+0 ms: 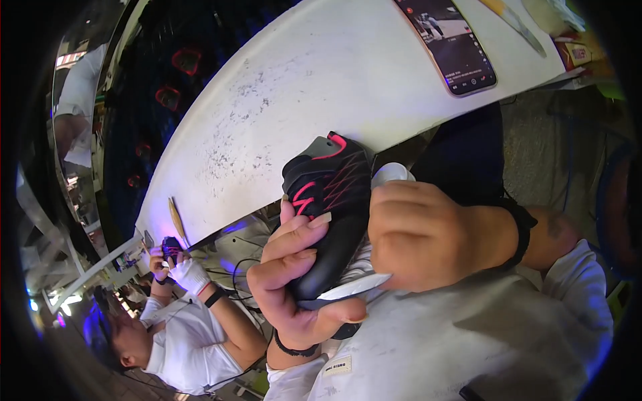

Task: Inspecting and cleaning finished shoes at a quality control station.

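Observation:
My left hand [287,281] is closed round a black shoe [328,180] with red laces and thin red criss-cross lines, fingers along its side and thumb below. The shoe is tilted, its grey-and-red end toward the white table. My right hand [424,234] makes a fist beside the shoe. From that fist's lower side comes a knife, its pale, pointed blade [354,287] lying close to the sole edge and my left thumb. The knife's grip is hidden in the fist. A white round end [393,174] shows above the fist; whether it belongs to the knife I cannot tell.
The white table [287,87] with dark scuffs curves across the far side. On it lie a lit phone [451,47] and a yellow-handled blade tool [515,25]. At the left a co-worker [194,334] holds a similar small shoe [172,248], near a slim yellowish tool [175,217].

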The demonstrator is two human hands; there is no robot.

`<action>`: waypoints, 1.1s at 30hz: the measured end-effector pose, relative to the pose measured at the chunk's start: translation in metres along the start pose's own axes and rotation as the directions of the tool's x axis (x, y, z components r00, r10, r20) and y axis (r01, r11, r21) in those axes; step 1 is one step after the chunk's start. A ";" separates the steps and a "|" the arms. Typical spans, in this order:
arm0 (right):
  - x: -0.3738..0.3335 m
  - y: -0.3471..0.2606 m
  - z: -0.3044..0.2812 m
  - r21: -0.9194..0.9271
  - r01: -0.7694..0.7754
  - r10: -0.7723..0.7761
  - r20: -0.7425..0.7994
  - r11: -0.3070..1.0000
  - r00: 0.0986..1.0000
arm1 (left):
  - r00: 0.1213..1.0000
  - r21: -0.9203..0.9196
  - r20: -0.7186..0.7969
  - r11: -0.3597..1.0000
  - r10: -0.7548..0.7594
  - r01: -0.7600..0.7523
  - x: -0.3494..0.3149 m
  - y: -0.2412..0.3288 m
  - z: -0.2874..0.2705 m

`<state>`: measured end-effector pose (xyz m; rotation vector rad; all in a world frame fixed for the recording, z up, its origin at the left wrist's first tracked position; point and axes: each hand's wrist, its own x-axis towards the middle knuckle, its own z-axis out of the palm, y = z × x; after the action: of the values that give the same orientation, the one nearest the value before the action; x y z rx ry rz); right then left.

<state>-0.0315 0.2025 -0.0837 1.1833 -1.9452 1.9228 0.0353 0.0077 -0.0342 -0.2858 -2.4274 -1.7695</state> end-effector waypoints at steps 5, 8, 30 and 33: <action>0.005 0.017 0.001 0.047 0.060 -0.059 -0.018 0.997 0.998 | 0.969 0.049 0.088 0.971 0.230 -0.235 0.011 -0.009 -0.006; 0.003 0.020 0.001 0.070 -0.082 0.081 0.014 0.994 0.997 | 0.967 0.139 0.100 0.959 0.236 -0.249 0.018 -0.007 -0.015; 0.013 0.049 0.012 -0.087 -0.134 0.146 0.148 0.987 0.978 | 0.896 0.554 0.425 0.745 0.132 -0.372 0.055 -0.001 -0.055; 0.032 0.043 0.022 -0.159 -0.162 0.198 0.242 0.974 0.950 | 0.951 0.454 0.245 0.889 -0.190 0.061 0.050 -0.013 -0.074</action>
<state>-0.0703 0.1633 -0.1009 1.3122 -2.3527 1.7531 -0.0174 -0.0630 -0.0126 -0.3559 -3.0287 -1.2235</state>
